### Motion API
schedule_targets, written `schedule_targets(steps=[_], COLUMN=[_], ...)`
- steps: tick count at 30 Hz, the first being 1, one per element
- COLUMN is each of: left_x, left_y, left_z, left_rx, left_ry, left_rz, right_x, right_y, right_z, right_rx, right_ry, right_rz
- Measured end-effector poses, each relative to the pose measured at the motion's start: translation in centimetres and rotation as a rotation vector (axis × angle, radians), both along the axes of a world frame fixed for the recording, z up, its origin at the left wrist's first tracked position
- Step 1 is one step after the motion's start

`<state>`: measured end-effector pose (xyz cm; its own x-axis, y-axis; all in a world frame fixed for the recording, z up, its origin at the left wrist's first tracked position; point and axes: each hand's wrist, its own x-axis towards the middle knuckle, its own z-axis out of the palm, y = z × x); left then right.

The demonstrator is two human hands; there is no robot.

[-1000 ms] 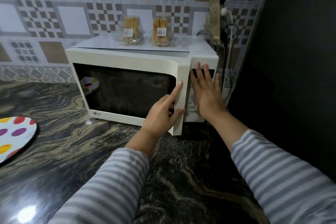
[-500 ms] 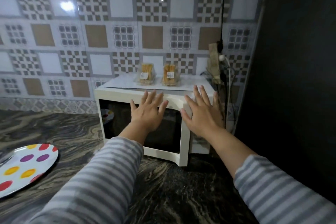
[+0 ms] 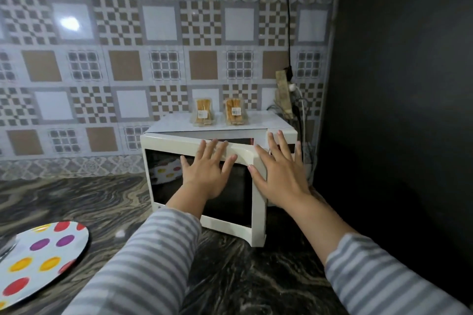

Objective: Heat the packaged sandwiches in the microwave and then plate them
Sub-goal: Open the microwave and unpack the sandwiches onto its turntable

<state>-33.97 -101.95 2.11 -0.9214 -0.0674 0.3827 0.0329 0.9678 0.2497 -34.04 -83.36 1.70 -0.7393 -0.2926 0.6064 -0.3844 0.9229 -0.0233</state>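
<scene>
Reaching toward the microwave (image 3: 199,202) at frame centre, left hand (image 3: 204,174) and right hand (image 3: 277,177) spread flat, holding nothing; two packaged sandwiches (image 3: 218,112) sit above them on top.

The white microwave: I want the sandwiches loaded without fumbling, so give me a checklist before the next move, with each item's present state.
1. White microwave door ajar: ok.
2. Door wide enough for loading: not ok.
3. Two clear-packed sandwiches within sight on top: ok.
4. Left hand and right hand free, fingers straight: ok.
5. Polka-dot round plate ready on marbled counter: ok.
6. Cavity clear inside: cannot tell.
</scene>
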Motion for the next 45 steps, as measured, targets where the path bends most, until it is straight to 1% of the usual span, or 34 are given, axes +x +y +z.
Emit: schedule_targets(steps=[5, 12, 18, 22, 24, 28, 30, 33, 38, 41, 45], left_x=[4.4, 10.1, 14.6, 16.2, 16.2, 15.1, 14.3, 12.4, 7.4, 3.2, -3.3], left_y=[-2.5, -7.2, -11.9, -14.5, -15.2, -15.2, -14.4, -12.8, -11.1, -9.9, -8.7], left_z=[-0.3, 0.2, 2.0, 4.3, 5.2, 7.0, 7.8, 8.2, 7.5, 7.6, 7.7], left_rx=[-0.012, -0.016, 0.007, 0.082, 0.126, 0.072, 0.058, -0.040, -0.109, -0.071, -0.022], left_ry=[0.036, 0.017, -0.036, -0.122, -0.172, -0.172, -0.148, -0.126, -0.075, -0.053, -0.016], left_rz=[-0.070, -0.104, -0.157, -0.126, -0.095, -0.001, -0.002, -0.034, -0.027, -0.014, -0.003], right_x=[5.9, 13.0, 15.8, 16.1, 15.6, 13.8, 12.6, 10.1, 4.7, 0.4, -6.0], right_y=[-2.9, -7.4, -11.0, -12.6, -13.0, -13.8, -13.9, -13.6, -12.2, -11.2, -10.3], right_z=[-0.9, -0.1, 0.4, 1.0, 1.2, 1.5, 2.0, 2.6, 3.5, 4.2, 5.3], right_rx=[-0.067, -0.006, -0.031, -0.149, -0.179, -0.084, -0.020, 0.047, 0.035, 0.024, -0.045], right_ry=[0.045, 0.061, 0.070, 0.057, 0.037, -0.016, -0.076, -0.139, -0.160, -0.179, -0.212], right_rz=[0.033, 0.183, 0.415, 0.433, 0.416, 0.320, 0.238, 0.121, 0.042, 0.015, 0.031])
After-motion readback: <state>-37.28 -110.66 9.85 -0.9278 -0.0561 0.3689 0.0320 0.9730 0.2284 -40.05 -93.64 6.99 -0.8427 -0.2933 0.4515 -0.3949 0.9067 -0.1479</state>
